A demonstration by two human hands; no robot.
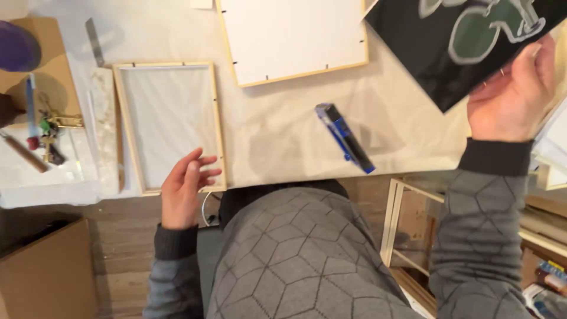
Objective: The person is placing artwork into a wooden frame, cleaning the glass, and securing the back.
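The right hand [509,94] grips a black print [466,41] by its lower edge at two o'clock, while the left hand [186,186], open and empty, hovers at the bottom right corner of the wooden frame [168,124], whose long axis runs twelve to six on the surface [283,130].

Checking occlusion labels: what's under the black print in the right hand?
The right hand holds the black print tilted above the table. It overlaps the corner of the upper wooden frame and pale tabletop; whatever lies beneath its middle is covered.
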